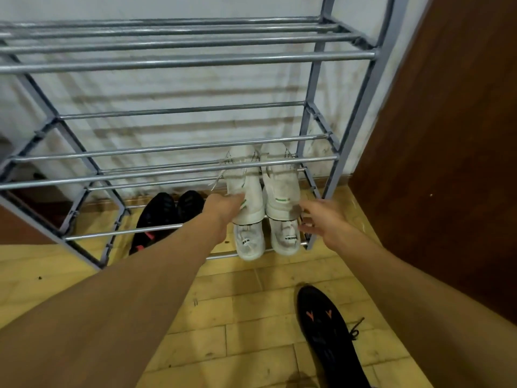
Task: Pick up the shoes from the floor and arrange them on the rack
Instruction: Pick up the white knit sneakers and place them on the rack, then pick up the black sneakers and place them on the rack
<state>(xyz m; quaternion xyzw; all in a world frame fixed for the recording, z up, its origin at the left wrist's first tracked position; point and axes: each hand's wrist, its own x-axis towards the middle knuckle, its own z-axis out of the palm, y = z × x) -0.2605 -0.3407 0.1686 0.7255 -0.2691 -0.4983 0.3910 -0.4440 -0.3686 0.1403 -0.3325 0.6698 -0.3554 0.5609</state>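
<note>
Two white sneakers sit side by side on the rack's point(179, 226) second tier, long axes running straight away from the person. The left hand point(223, 208) pinches the heel of the left white sneaker point(246, 191); the right hand point(321, 219) hovers loose-fingered just beside the right white sneaker's point(281, 189) heel. One black shoe point(327, 331) lies on the floor behind and below the right hand, nearer that hand.

Rack point(179, 63): grey metal tube shelves against the wall.
White shoes point(263, 191): pair, second-lowest shelf, right end.
Second white pair point(265, 242): lowest shelf, right end.
Black pair point(165, 217): lowest shelf, middle.
Black shoe point(327, 331): on the floor.
</note>
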